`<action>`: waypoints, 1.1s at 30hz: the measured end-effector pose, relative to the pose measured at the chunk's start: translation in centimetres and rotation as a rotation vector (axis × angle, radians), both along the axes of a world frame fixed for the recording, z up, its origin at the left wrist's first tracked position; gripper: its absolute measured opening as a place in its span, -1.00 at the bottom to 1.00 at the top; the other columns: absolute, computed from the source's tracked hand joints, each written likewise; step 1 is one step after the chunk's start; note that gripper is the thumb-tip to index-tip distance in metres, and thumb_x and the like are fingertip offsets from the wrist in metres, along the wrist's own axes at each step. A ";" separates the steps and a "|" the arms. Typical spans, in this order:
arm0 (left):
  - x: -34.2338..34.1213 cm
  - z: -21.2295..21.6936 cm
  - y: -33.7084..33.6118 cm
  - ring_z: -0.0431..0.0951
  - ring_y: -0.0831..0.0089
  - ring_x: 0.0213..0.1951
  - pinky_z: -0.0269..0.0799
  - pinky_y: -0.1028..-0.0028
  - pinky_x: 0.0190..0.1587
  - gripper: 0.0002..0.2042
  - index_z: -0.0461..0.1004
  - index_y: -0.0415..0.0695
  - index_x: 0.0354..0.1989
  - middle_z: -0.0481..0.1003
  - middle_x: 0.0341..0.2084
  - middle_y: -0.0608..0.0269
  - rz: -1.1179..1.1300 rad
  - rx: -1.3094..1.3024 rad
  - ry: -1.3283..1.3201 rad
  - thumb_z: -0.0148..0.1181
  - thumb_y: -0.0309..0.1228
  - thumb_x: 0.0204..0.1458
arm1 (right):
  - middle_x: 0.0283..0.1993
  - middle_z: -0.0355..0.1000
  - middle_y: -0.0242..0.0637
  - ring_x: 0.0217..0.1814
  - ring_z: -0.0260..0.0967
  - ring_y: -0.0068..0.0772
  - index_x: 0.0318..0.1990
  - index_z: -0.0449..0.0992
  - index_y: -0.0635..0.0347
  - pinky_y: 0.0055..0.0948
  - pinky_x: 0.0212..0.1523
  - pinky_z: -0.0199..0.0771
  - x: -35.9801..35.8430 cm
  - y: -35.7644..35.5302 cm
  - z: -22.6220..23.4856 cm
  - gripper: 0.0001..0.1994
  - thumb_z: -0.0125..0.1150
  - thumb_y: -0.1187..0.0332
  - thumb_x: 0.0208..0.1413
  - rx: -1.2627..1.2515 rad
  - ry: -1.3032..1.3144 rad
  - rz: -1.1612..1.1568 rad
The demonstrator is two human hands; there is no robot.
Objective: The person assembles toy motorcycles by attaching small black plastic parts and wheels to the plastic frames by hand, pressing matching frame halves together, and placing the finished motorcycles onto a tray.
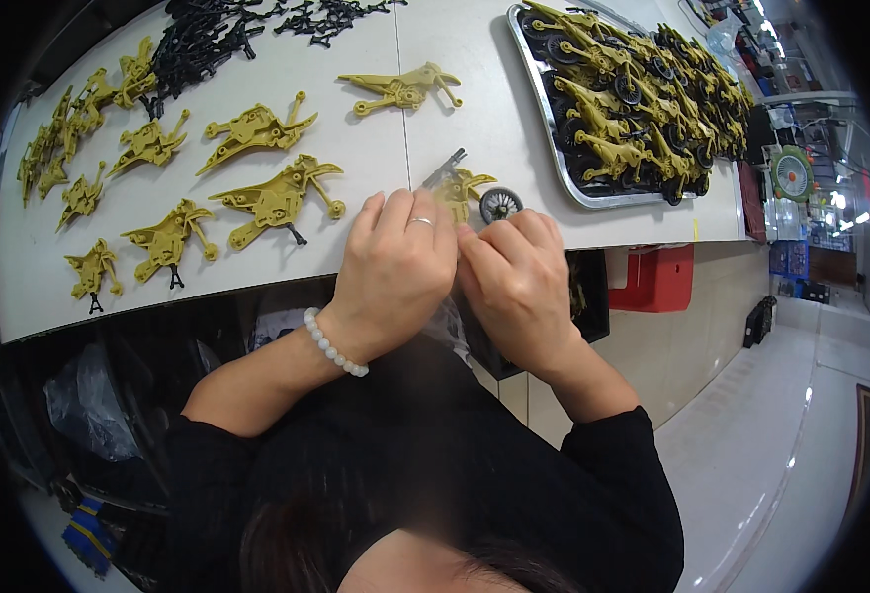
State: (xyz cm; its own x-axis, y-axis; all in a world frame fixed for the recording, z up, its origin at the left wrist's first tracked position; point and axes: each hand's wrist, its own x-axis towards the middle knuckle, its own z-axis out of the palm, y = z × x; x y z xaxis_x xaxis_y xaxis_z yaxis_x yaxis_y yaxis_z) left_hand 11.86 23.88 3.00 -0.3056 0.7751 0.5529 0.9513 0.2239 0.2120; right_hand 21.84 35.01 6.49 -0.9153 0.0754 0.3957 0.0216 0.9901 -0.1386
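Close together at the table's front edge, my left hand [395,262] and my right hand [519,282] are closed on a yellow plastic toy motorcycle body [471,185]. A black spoked wheel [500,205] shows just beyond my right fingers. From above my left fingers a dark grey rod-like part [445,168] sticks out; whether it is joined to the body is hard to tell. My fingertips and the lower part of the toy are hidden by the backs of my hands. Left of my hands lies a similar yellow body [282,201] with a small black part at its lower edge.
More yellow bodies [257,133] are spread over the white table [356,148]'s left side. Small black parts [198,49] are heaped at the back. A metal tray [557,163] of wheeled yellow toys stands at the right. Below the edge is a red bin [664,280].
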 end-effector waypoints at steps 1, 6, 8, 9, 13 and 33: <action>0.1 0.2 -0.1 0.46 0.18 -0.20 0.39 0.23 -0.05 -0.75 0.50 -0.36 -0.29 0.50 -0.31 -0.02 0.002 -0.043 -0.030 0.14 -0.45 -0.13 | -0.49 0.34 -0.35 -0.39 0.28 -0.29 -0.41 0.52 0.23 -0.32 -0.27 0.28 -0.1 -0.1 0.0 -0.92 0.25 0.53 -0.12 0.001 0.001 0.000; -0.1 0.4 -0.2 0.48 0.13 -0.16 0.41 0.23 -0.07 -0.74 0.51 -0.38 -0.25 0.51 -0.26 -0.06 0.013 -0.067 -0.071 0.19 -0.46 -0.12 | -0.49 0.38 -0.31 -0.39 0.29 -0.27 -0.43 0.53 0.24 -0.34 -0.28 0.31 -0.4 0.0 0.3 -0.94 0.27 0.52 -0.11 -0.035 -0.036 -0.015; -0.5 0.4 -0.3 0.48 0.14 -0.15 0.41 0.20 -0.04 -0.75 0.51 -0.36 -0.24 0.51 -0.24 -0.04 0.006 -0.078 -0.074 0.17 -0.47 -0.10 | -0.47 0.41 -0.29 -0.38 0.31 -0.27 -0.39 0.56 0.25 -0.34 -0.29 0.33 -0.6 1.2 1.3 -0.91 0.29 0.53 -0.12 -0.138 -0.066 0.031; -0.7 0.4 -0.5 0.48 0.14 -0.15 0.41 0.20 -0.04 -0.75 0.51 -0.36 -0.24 0.51 -0.24 -0.04 0.012 -0.077 -0.068 0.17 -0.47 -0.10 | -0.46 0.44 -0.28 -0.37 0.33 -0.26 -0.35 0.58 0.26 -0.35 -0.31 0.35 -0.8 2.0 2.0 -0.87 0.31 0.54 -0.14 -0.243 -0.102 0.076; -1.2 0.6 -0.9 0.46 0.18 -0.09 0.36 0.10 0.04 -0.74 0.50 -0.31 -0.21 0.49 -0.18 0.03 -0.001 -0.115 -0.033 0.18 -0.46 -0.08 | -0.35 0.49 -0.22 -0.27 0.38 -0.22 -0.20 0.59 0.23 -0.34 -0.24 0.39 -3.8 5.5 3.2 -0.73 0.37 0.44 -0.12 -0.239 -0.010 0.079; -7.0 5.6 -1.7 0.36 0.05 0.12 0.28 0.21 0.14 -0.56 0.46 -0.23 0.00 0.38 0.08 -0.01 0.023 -0.016 -0.088 0.31 -0.44 -0.12 | -0.28 0.46 -0.16 -0.23 0.46 -0.26 -0.23 0.53 0.31 -0.37 -0.17 0.45 -9.9 9.4 1.1 -0.80 0.19 0.49 -0.06 -0.366 -0.037 0.091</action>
